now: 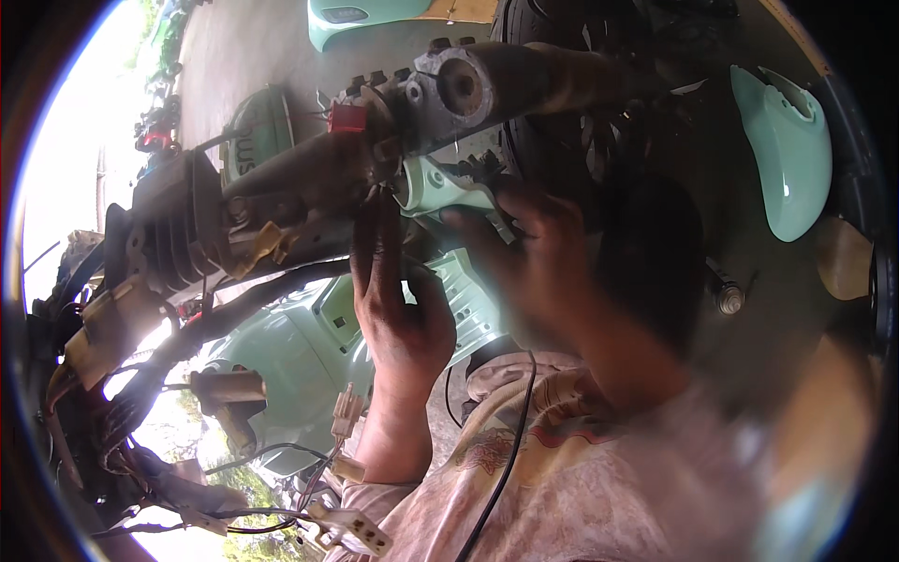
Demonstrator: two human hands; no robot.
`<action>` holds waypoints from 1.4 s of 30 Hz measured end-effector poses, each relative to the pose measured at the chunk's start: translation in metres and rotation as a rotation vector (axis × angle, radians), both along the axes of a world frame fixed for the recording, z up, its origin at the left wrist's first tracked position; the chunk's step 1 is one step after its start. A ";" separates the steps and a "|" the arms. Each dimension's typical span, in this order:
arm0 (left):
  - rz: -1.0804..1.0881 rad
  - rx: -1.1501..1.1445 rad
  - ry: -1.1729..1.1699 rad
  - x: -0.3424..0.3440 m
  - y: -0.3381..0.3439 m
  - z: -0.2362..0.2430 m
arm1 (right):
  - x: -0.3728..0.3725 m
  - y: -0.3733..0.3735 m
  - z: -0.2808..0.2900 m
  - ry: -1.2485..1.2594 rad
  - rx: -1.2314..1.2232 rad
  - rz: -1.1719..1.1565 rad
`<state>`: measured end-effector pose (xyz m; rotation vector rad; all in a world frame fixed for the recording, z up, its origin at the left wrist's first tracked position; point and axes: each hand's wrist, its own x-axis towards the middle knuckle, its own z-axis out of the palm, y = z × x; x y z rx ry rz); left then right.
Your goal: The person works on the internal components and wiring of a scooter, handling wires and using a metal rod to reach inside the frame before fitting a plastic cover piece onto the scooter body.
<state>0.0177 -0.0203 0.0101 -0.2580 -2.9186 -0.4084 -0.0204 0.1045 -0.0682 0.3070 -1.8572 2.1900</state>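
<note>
My left hand (398, 314) reaches up under the dark metal frame tube (314, 178) of a stripped scooter or motorcycle. Its fingers are stretched out, tips against the tube's underside, with the thumb apart. A mint-green plastic part (435, 185) with a rounded end and a hole sits just below the clamp-like end of the frame (462, 86). My right hand (538, 239), somewhat blurred, has thumb and fingers closed about the right end of that part. Below it, a ribbed mint-green panel (461, 300) shows behind my hands.
Loose wires and white connectors (348, 410) hang at lower left, beside a finned dark block (178, 220). A black tire (543, 155) stands behind the frame. A mint-green fender-like panel (785, 155) and a small can (726, 290) lie at right. A black cable (510, 450) crosses my shirt.
</note>
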 end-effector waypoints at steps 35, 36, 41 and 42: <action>0.249 0.221 -0.121 0.025 0.006 0.014 | 0.031 -0.023 -0.023 0.074 -0.254 -0.066; 0.015 -0.159 -0.089 0.024 -0.010 0.019 | 0.033 -0.017 -0.021 0.077 -0.196 0.013; -0.103 -0.353 0.133 0.023 -0.023 0.005 | 0.075 0.044 -0.054 -0.019 -0.020 -0.088; -0.113 -0.366 0.157 0.023 -0.026 0.003 | 0.085 0.068 -0.068 -0.028 0.022 -0.142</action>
